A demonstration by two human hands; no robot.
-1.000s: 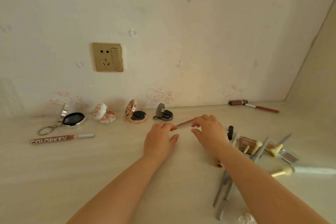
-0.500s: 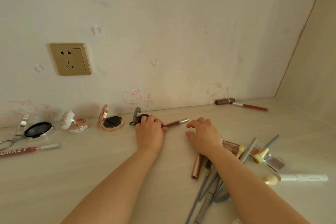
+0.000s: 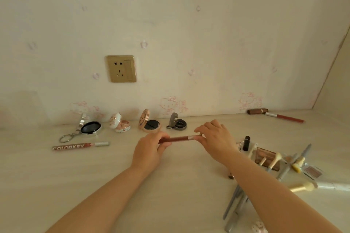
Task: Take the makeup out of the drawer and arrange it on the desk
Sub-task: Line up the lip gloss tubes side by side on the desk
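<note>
Head view: both hands [image 3: 151, 149] grip slim reddish-brown lip gloss tube [image 3: 175, 139], silver-capped

A home dressing desk, we'd say.
We see cartoon-cat wallpaper [image 3: 171, 104] mid-frame, a gold wall socket [image 3: 121, 68] left of centre, open compacts [image 3: 149, 124] lined along the pale desk [image 3: 56, 176], and brushes [image 3: 274, 162] heaped lower right.

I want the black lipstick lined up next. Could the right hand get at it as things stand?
Probably yes, once freed: the right hand is pinching the end of the lip gloss tube. The black lipstick stands just to its right, upright and uncovered, with nothing between them.
</note>
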